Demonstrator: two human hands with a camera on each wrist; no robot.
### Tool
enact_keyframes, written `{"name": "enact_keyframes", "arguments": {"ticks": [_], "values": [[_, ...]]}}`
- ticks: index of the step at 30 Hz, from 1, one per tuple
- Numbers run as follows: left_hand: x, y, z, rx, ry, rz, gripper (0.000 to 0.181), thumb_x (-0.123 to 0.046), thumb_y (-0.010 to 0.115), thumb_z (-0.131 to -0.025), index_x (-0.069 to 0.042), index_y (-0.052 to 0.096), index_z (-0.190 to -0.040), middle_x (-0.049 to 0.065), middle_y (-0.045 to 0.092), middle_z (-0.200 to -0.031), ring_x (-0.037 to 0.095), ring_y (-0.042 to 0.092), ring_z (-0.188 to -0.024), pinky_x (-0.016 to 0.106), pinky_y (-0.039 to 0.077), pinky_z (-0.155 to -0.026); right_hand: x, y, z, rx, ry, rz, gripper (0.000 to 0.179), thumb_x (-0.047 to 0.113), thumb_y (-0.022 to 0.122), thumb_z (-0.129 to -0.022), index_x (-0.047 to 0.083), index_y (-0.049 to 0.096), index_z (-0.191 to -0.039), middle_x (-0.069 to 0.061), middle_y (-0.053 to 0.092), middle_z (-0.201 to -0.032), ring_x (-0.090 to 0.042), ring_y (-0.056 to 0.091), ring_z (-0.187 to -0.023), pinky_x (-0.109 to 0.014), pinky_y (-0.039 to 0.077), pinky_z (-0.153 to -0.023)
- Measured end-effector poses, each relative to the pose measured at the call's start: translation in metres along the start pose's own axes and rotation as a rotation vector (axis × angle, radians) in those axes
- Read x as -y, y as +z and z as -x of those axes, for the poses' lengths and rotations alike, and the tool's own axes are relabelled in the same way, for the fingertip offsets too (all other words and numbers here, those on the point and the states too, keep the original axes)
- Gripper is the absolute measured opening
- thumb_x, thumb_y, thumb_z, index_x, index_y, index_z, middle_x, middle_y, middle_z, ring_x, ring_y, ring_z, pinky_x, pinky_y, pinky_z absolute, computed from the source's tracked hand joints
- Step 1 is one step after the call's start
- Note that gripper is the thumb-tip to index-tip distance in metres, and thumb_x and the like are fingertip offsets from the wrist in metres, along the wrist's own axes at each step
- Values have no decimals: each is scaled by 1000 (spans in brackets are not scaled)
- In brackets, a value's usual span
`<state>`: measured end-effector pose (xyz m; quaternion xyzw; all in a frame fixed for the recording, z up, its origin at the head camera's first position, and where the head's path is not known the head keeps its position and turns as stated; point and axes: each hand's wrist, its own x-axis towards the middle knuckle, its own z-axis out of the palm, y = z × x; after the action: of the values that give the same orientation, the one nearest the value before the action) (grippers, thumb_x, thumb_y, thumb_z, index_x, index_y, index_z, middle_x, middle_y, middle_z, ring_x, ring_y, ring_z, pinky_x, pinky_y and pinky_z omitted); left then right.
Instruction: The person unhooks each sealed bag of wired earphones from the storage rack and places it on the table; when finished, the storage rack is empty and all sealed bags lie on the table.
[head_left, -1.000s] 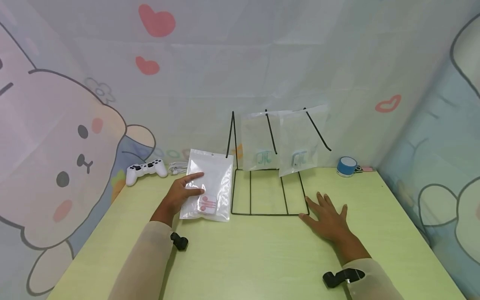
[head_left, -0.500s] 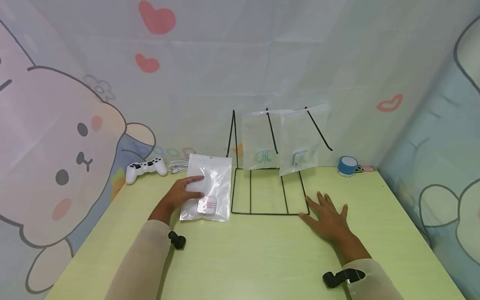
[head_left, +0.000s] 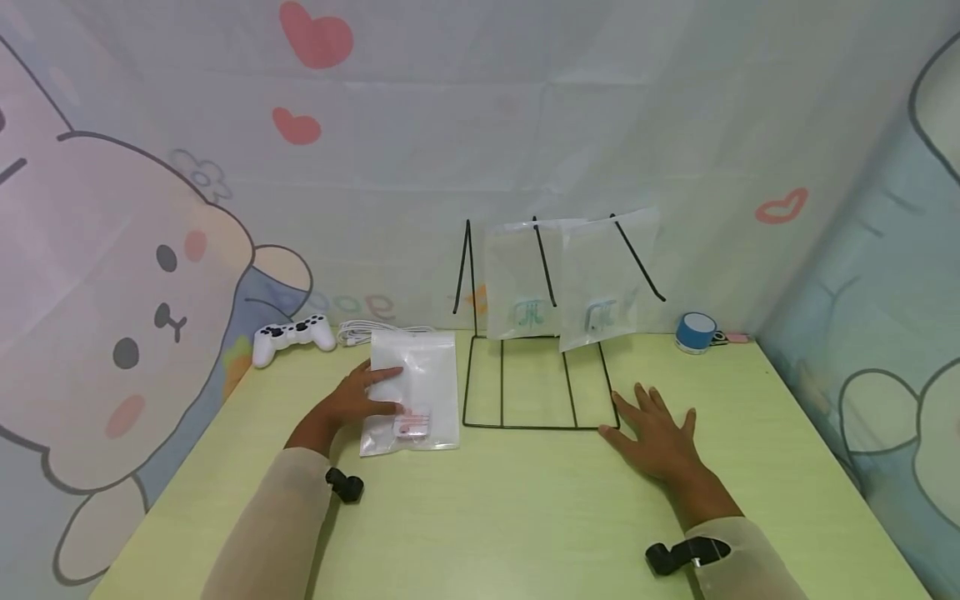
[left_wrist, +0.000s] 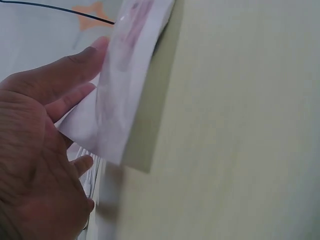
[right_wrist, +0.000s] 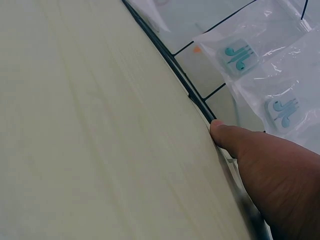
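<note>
A white zip bag (head_left: 425,379) with pink-printed earphones in a small case (head_left: 412,423) stands low over the table, left of the black wire rack (head_left: 540,428). My left hand (head_left: 348,400) holds it by its left side, thumb and index finger across the front, other fingers partly hidden behind. In the left wrist view the bag (left_wrist: 127,85) tilts off the tabletop beside the thumb. My right hand (head_left: 656,437) lies with spread fingers at the rack's front right corner; in the right wrist view its thumb touches the wire bar (right_wrist: 200,102).
Two similar bags with teal earphones, a left one (head_left: 517,271) and a right one (head_left: 603,275), hang on the rack's hooks. A white game controller (head_left: 294,337) and white cable (head_left: 358,332) lie at the back left. A blue cylinder (head_left: 695,332) stands at the back right.
The zip bag's top edge has sunk and tipped away from the rack's left hook, showing more of the cable. My left hand has shifted slightly left and lower. My right hand stays put.
</note>
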<state>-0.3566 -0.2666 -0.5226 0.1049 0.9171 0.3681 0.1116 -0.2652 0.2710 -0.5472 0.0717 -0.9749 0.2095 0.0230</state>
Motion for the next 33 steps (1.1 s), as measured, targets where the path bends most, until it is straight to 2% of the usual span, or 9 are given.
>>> {"name": "enact_keyframes", "arguments": {"ticks": [3, 5, 9, 12, 15, 20, 23, 26, 33], "values": [[-1, -1, 4, 25, -36, -57, 93, -50, 89, -87, -23, 49, -166, 31, 8, -181, 69, 7, -162, 86, 18, -125, 1, -1, 0, -3, -1, 2, 82, 70, 53, -106, 21, 39, -171, -25, 22, -181, -51, 13, -169, -92, -7, -118], [-1, -2, 6, 36, -38, -87, 94, -54, 88, -87, -25, 47, -167, 34, 4, -181, 73, 0, -159, 90, 11, -122, 1, -1, 1, -5, -1, 2, 82, 69, 53, -106, 21, 40, -171, -25, 22, -181, -51, 14, -169, -92, -7, -118], [0, -2, 7, 45, 12, -141, 94, -55, 85, -88, -21, 47, -167, 35, 15, -178, 67, -1, -163, 89, 2, -123, 3, -3, 1, -4, 2, 2, 82, 69, 54, -106, 20, 40, -171, -25, 22, -180, -51, 14, -168, -92, -7, -118], [0, -2, 7, 52, 36, -170, 94, -56, 84, -89, -19, 47, -167, 31, 26, -177, 59, -2, -167, 87, -4, -124, 3, -3, 1, -1, 1, 7, 81, 68, 54, -106, 20, 40, -171, -25, 22, -180, -51, 14, -169, -93, -7, -118], [-1, -3, 8, 57, 41, -178, 98, -59, 83, -89, -19, 43, -169, 30, 24, -178, 59, -6, -167, 88, -8, -123, 3, -4, 1, -3, -3, 5, 81, 68, 54, -107, 21, 40, -171, -25, 22, -180, -51, 14, -168, -93, -6, -118], [2, -3, 10, 42, 55, -214, 111, -71, 78, -87, -21, 30, -174, 29, 2, -182, 62, -11, -165, 90, -8, -120, 3, -3, 1, -4, -5, -1, 81, 69, 53, -106, 21, 40, -171, -25, 22, -180, -51, 14, -169, -93, -7, -118], [5, -2, 9, 30, 59, -241, 115, -79, 75, -85, -23, 29, -174, 25, -5, -183, 62, -12, -165, 91, -8, -120, 2, -2, 1, -5, -5, -2, 82, 69, 54, -106, 21, 40, -171, -26, 22, -180, -52, 14, -168, -93, -7, -118], [6, -2, 8, 24, 63, -254, 115, -81, 73, -85, -23, 30, -174, 23, -7, -184, 61, -12, -166, 91, -9, -120, 2, -2, 2, -10, -6, -1, 81, 68, 54, -106, 20, 41, -170, -26, 23, -180, -52, 15, -168, -93, -7, -118], [-3, -2, 6, 10, 90, -292, 102, -66, 75, -93, -21, 32, -173, 22, 3, -184, 60, -1, -167, 92, -5, -119, 1, -2, 1, -12, -5, 3, 82, 69, 54, -106, 20, 41, -170, -26, 23, -180, -52, 15, -168, -93, -6, -117]]}}
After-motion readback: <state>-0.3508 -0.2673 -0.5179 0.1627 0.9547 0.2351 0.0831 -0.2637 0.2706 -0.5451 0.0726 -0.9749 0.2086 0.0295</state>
